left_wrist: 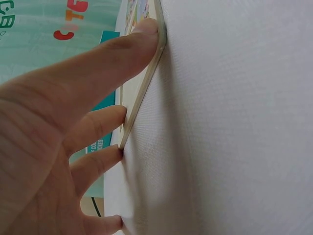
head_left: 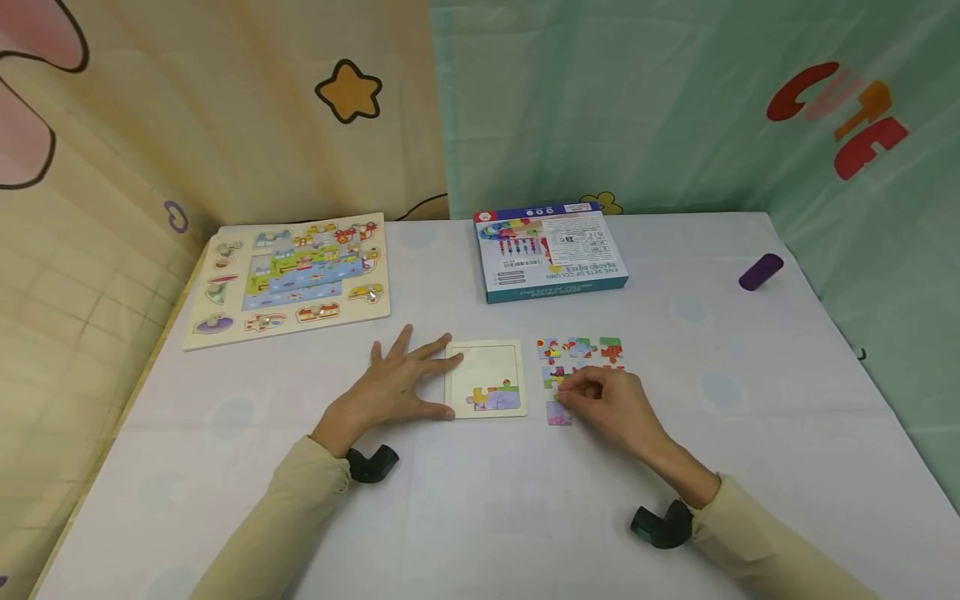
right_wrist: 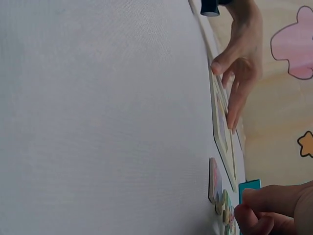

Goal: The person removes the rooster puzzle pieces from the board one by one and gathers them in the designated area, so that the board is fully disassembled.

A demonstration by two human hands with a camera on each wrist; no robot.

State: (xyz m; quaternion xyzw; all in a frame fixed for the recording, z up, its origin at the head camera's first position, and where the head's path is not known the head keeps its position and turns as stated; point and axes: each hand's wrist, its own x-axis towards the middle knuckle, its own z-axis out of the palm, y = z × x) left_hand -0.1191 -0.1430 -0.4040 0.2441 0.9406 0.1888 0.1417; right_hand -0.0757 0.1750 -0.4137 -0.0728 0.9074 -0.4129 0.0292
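A small square puzzle board lies flat, with a few joined pieces in its lower right corner. My left hand rests at its left side, fingers spread and fairly straight. The left thumb and some fingertips touch the board's edge. To the right, loose puzzle pieces lie in rows, with a purple piece nearest me. Over these, my right hand has thumb and forefinger together in a pinch at a puzzle piece, mostly hidden by the fingertips.
A large knob puzzle board with a smaller picture board on it lies at the back left. A flat toy box stands behind the pieces. Far right is a purple cylinder. Curtains border the table.
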